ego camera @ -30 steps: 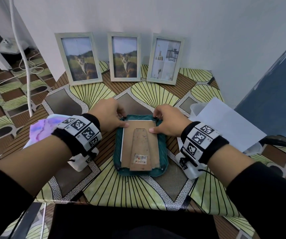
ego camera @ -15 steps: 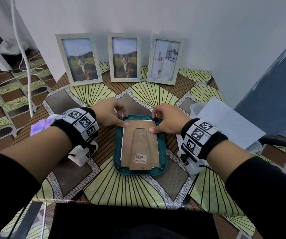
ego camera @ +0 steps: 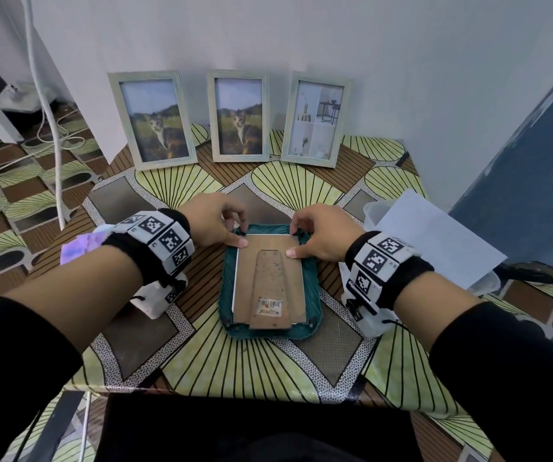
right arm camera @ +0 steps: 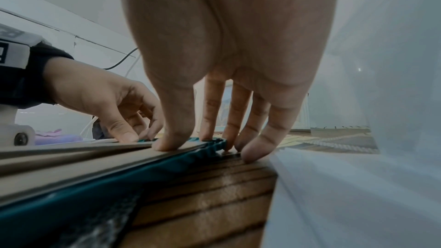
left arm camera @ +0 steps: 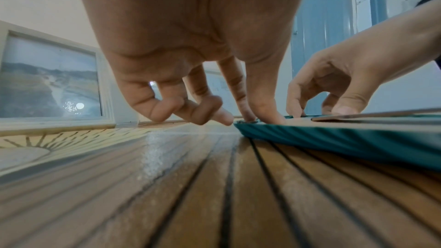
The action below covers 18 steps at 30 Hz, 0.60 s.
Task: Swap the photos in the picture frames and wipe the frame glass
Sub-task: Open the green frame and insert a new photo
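Nearest, a teal picture frame [ego camera: 270, 331] lies face down on the patterned desk [ego camera: 201, 361], its brown backing board [ego camera: 270, 281] up. At its far corners, the left hand [ego camera: 213, 218] and right hand [ego camera: 321, 233] each press a thumb on the board, with curled fingers [left arm camera: 248, 116] at the small corner clips. Beyond, three pale frames [ego camera: 240, 116] lean upright against the wall: two with cat photos, one with a room.

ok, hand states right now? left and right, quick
Left hand: fingers curled, thumb and fingertip pressing the far-left corner of the face-down teal picture frame.
Right hand: same at the far-right corner, thumb on the brown cardboard backing.
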Tool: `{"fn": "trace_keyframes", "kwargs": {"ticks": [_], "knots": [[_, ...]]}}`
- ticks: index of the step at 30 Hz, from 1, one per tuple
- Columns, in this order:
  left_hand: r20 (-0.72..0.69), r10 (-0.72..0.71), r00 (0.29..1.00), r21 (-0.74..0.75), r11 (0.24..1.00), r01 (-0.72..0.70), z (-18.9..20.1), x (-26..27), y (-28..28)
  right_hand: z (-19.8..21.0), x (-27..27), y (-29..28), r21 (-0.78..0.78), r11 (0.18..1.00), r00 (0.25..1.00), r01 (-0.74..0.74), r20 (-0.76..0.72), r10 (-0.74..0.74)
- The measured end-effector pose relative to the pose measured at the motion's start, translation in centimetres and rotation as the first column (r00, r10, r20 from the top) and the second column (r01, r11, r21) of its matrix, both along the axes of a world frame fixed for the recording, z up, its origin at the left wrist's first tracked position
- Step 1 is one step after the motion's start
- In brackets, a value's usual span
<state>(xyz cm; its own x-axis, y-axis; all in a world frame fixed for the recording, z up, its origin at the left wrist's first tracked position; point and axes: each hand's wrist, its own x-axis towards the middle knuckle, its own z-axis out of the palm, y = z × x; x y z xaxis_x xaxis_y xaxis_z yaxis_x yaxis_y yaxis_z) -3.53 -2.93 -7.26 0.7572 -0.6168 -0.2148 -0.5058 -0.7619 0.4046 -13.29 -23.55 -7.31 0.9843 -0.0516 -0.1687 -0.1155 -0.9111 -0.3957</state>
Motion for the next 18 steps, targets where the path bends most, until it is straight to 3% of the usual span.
{"fn": "trace_keyframes", "kwargs": {"ticks": [9,14,18], "knots": [[0.184,-0.01,0.983,0.032,0.999,0.004,0.1,-2.1,0.8,-0.1,-1.6,0.4,0.0,1.0,0.997,0.012,0.081,-0.012],[0.253,0.017,0.967,-0.118,0.993,0.014,1.5,-6.3,3.8,0.7,-5.4,0.7,-0.021,0.999,0.973,-0.043,0.227,0.046],[0.173,0.022,0.985,-0.182,0.983,0.01,1.7,-10.9,6.5,0.9,-9.2,0.5,-0.051,0.993,0.97,-0.109,0.213,0.118]]}}
